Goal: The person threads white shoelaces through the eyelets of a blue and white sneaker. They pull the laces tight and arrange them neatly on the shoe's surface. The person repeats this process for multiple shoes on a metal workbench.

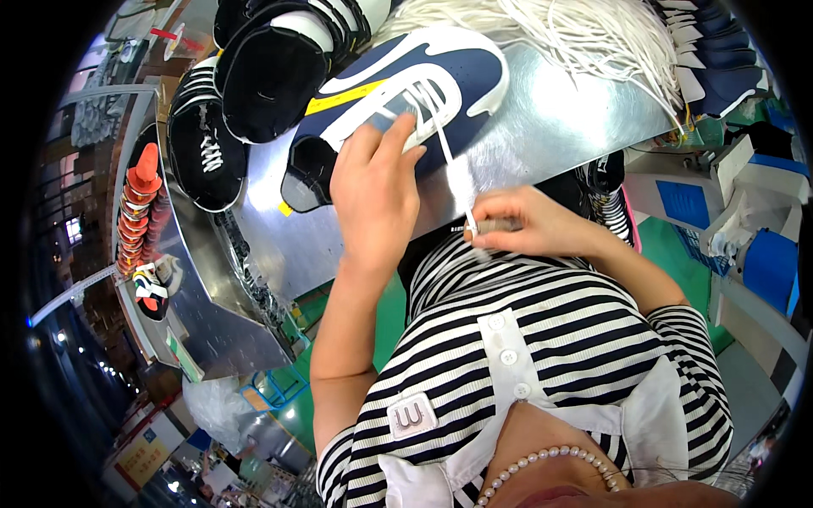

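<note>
A flat navy, white and yellow shoe upper (pixel 483 72) lies on the metal table in front of me. My left hand (pixel 377 182) rests over its lacing area, with the fingers bent and gripping the white edge by the eyelets. A white shoelace (pixel 446 152) runs through the upper's front eyelets and stretches toward my body. Near the table's front edge, my right hand (pixel 529 222) is closed on that lace. Something small and brownish shows between the right fingers, blurred. Part of the upper is hidden under my left hand.
Black shoe uppers with white stripes (pixel 275 76) are piled at the back left. A heap of white laces (pixel 584 34) lies at the back right, beside a row of dark uppers (pixel 720 63). The metal table (pixel 550 110) ends just before my body. Orange-red pieces (pixel 140 203) stand stacked at far left.
</note>
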Demonstrator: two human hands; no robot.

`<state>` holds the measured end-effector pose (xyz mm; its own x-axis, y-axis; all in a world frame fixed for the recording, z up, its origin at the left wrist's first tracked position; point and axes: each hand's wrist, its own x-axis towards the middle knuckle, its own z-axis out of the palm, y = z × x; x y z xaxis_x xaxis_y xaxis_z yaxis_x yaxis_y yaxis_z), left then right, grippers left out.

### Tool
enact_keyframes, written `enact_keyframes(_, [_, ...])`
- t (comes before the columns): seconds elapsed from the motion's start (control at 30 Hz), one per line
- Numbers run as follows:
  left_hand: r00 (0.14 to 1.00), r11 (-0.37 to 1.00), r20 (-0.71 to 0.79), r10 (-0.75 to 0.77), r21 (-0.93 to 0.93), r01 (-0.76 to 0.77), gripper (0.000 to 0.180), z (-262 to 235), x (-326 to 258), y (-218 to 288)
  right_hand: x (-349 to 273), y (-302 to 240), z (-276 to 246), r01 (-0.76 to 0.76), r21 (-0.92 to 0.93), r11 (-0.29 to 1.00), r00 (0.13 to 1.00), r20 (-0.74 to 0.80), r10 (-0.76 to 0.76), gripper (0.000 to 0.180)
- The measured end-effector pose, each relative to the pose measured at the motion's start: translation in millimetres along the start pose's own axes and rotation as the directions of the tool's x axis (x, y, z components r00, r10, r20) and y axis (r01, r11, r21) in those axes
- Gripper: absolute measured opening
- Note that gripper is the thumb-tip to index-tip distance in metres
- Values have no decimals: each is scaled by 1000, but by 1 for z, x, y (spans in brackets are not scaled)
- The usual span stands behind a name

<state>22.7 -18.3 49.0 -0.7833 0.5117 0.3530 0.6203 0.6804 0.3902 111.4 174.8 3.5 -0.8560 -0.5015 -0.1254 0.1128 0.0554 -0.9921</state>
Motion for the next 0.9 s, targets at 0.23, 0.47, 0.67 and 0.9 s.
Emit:
enact_keyframes(0.23, [937, 984, 303, -172, 14, 176, 22, 15, 7, -12, 62, -3, -36, 101, -177, 979, 850, -496, -177, 15])
enact_keyframes(0.47, [880, 901, 352, -319, -174, 397, 32, 22, 11, -23, 90, 19, -32, 236, -217, 947, 748, -582, -320, 17])
enact_keyframes(0.67, [940, 950, 178, -290, -67, 305, 28, 34, 10, -21, 89, 22, -32, 199, -281, 939, 735, -591, -333, 19])
enact_keyframes(0.9, [962, 972, 146, -231, -6, 235, 28, 34, 10, -19, 43, 9, -23, 32, -185, 982, 846, -518, -125, 19])
